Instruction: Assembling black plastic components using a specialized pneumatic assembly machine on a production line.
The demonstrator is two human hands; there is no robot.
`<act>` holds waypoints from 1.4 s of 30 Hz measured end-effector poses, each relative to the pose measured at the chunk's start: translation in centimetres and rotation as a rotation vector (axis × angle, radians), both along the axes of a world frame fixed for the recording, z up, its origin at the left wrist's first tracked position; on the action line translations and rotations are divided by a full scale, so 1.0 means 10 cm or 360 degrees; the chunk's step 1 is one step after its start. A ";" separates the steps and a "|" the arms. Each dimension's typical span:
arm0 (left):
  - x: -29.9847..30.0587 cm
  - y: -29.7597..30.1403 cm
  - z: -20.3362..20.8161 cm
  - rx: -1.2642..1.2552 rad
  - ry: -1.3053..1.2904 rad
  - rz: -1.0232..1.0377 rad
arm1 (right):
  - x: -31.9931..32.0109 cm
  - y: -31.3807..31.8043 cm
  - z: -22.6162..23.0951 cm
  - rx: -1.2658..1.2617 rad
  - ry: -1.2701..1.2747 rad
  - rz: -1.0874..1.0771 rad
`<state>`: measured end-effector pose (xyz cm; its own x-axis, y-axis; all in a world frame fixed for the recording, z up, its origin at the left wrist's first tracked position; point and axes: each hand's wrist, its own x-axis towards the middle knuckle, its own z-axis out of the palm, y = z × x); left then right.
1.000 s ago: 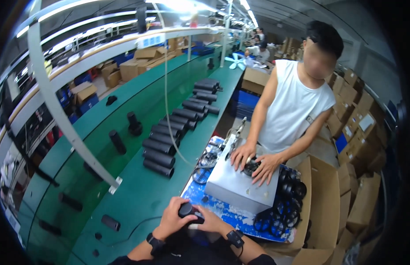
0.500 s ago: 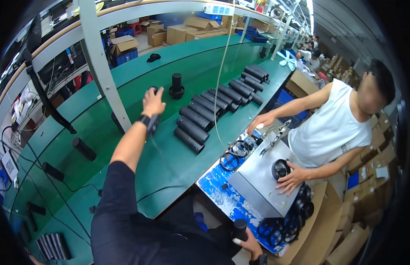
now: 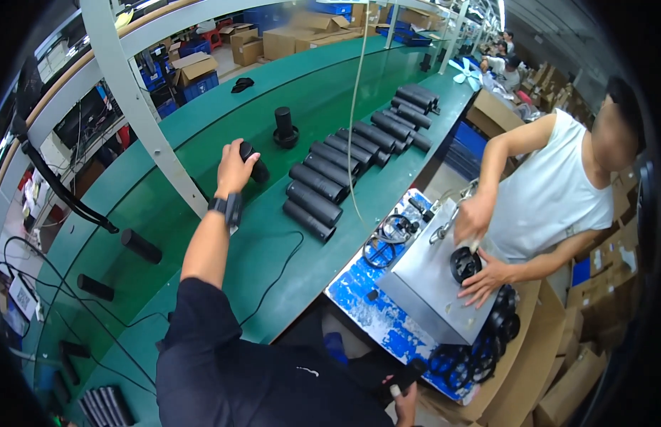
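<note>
Co-worker's right hand [image 3: 474, 218] now at ring [image 3: 464, 266] (wearer's left hand [image 3: 234, 171] on cylinder [image 3: 260, 171])

Tube row [image 3: 353, 148] L of co-worker [image 3: 544, 196]

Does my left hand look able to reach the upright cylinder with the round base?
Probably yes: the left hand is close to the upright cylinder, and only the black cylinder it is gripping lies between them. It would likely need to let that one go first.
</note>
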<state>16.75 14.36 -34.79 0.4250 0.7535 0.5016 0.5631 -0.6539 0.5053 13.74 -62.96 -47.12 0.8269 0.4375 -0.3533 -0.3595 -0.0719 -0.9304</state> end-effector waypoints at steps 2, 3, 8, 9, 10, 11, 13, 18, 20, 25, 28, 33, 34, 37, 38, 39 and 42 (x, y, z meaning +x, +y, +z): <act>-0.24 -0.38 0.14 0.0170 -0.0092 -0.0030 | 0.13 0.14 0.02 0.0048 -0.0060 0.0078; -0.29 -0.65 0.23 -0.0185 -0.0203 -0.0099 | 0.21 0.18 0.01 0.0058 -0.0090 0.0124; -0.52 -1.30 -0.16 -0.1408 -0.0357 -0.0274 | 0.41 0.55 -0.06 0.0020 -0.0213 0.0245; -0.48 -1.39 -0.36 -0.1661 -0.0341 -0.0321 | 0.43 0.58 -0.08 -0.0027 -0.0254 0.0289; -0.41 -1.44 -0.53 -0.1694 -0.0337 -0.0416 | 0.43 0.59 0.01 -0.0064 -0.0290 0.0207; -0.41 -1.47 -0.70 -0.1744 -0.0385 -0.0364 | 0.39 0.62 0.10 -0.0113 -0.0376 0.0205; -0.40 -1.37 -0.94 -0.1804 -0.0436 -0.0251 | 0.30 0.65 0.09 -0.0134 -0.0442 0.0143; -0.20 -1.44 -1.05 -0.1978 -0.0460 -0.0223 | 0.11 0.48 0.08 0.0011 -0.0478 -0.0053; -0.16 -1.61 -1.09 -0.1789 -0.0676 -0.0281 | 0.01 0.38 0.03 0.0043 -0.0566 -0.0123; -0.54 -2.11 -1.29 -0.1402 -0.0813 -0.0259 | -0.01 0.20 0.01 0.0039 -0.0484 -0.0197; -0.79 -2.45 -1.35 -0.1236 -0.0748 -0.0440 | 0.20 0.10 0.26 -0.0106 -0.0628 0.0083; -1.01 -2.90 -1.27 -0.1131 -0.0460 -0.0779 | 0.99 0.37 1.42 0.0006 -0.0906 0.0105; -0.99 -2.98 -1.28 -0.1009 -0.0391 -0.0889 | 1.17 0.47 1.65 0.0070 -0.1058 -0.0070; -0.80 -3.22 -1.17 -0.1096 -0.0368 -0.1049 | 1.94 0.74 2.06 0.0210 -0.1409 -0.0345; -0.76 -3.26 -1.14 -0.1136 -0.0354 -0.1131 | 2.26 0.77 2.09 0.0162 -0.1425 -0.0337; -0.74 -3.27 -1.15 -0.1131 -0.0367 -0.1133 | 2.55 0.79 2.06 0.0119 -0.1442 -0.0323; -0.76 -3.24 -1.30 -0.1321 -0.0325 -0.1084 | 3.04 1.01 1.86 0.0088 -0.1478 -0.0470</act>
<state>9.18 -18.02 -47.80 0.8476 0.5279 0.0543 0.0677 -0.2089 0.9756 44.12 -52.90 -28.52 0.8448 0.1640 0.5092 0.5220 -0.0443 -0.8518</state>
